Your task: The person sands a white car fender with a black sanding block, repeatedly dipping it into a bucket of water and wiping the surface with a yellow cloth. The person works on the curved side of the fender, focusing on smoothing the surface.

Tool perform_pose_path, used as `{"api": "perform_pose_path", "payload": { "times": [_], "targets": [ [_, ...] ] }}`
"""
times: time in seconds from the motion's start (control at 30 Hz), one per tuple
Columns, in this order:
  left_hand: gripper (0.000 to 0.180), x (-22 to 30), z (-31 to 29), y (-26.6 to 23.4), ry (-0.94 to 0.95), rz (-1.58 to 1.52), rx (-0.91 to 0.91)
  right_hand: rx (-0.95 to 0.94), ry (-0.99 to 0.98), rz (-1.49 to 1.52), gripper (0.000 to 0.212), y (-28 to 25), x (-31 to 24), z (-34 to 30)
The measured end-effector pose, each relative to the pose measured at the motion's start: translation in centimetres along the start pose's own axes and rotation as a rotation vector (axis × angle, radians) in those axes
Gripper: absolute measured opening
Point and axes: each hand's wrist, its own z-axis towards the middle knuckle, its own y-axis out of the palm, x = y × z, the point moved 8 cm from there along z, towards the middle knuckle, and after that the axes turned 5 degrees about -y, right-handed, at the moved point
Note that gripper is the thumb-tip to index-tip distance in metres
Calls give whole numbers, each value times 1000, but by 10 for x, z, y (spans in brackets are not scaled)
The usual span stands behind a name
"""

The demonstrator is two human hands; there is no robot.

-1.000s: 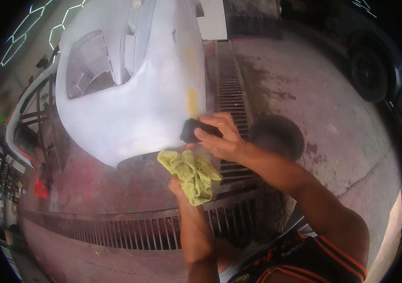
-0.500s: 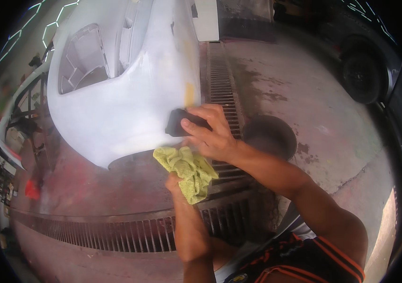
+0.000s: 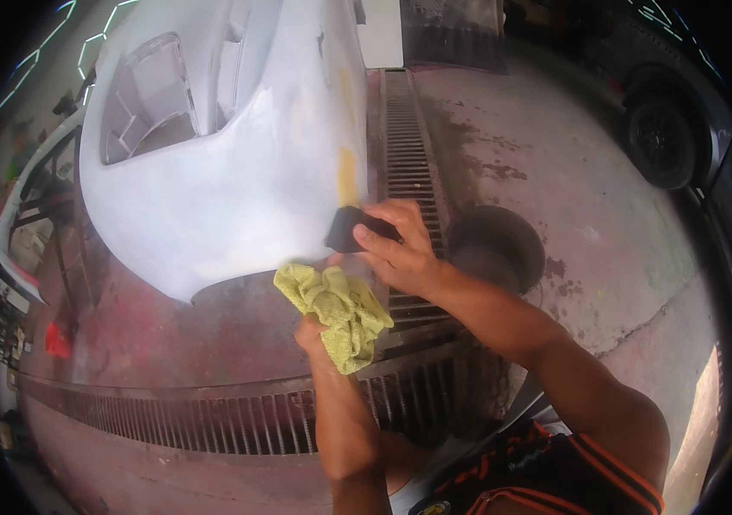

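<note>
A large pale grey-white car bumper (image 3: pixel 211 206) stands ahead of me, with a yellowish patch (image 3: pixel 348 176) along its right edge. My right hand (image 3: pixel 400 249) is closed around a dark block (image 3: pixel 350 230), which looks like a sanding block. It is against the bumper's lower right edge, just below the yellowish patch. Below it, my left hand (image 3: pixel 311 330) grips a crumpled yellow-green cloth (image 3: pixel 340 313), which hides most of its fingers. The cloth sits close under the bumper's lower edge; whether it touches cannot be made out.
A dark round bucket (image 3: pixel 496 249) stands on the floor right of my right forearm. Metal drain grates (image 3: pixel 409 146) run along the right and across the front (image 3: pixel 211 422). At far right is a dark vehicle (image 3: pixel 671 137); at left, a pale curved part on a stand (image 3: pixel 18 215).
My right hand has slid the dark block a little to the right along the bumper's edge. My left hand still holds the cloth in nearly the same place.
</note>
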Motion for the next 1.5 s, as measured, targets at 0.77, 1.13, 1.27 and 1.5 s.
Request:
{"api": "perform_pose_path", "payload": {
  "times": [0.77, 1.13, 1.27, 1.5],
  "targets": [
    [73, 2, 2, -11, 65, -242, -103, -85, -156, -123, 55, -7, -12, -6],
    [72, 0, 0, -17, 66, -150, 84, -124, -142, -92, 53, -7, -10, -6],
    [74, 1, 2, -31, 76, -95, 87, -179, -206, -66, 58, 13, -29, 21],
    [81, 11, 9, -2, 95, -61, -141, -118, 10, -138, 71, -46, 27, -41]
  ]
}}
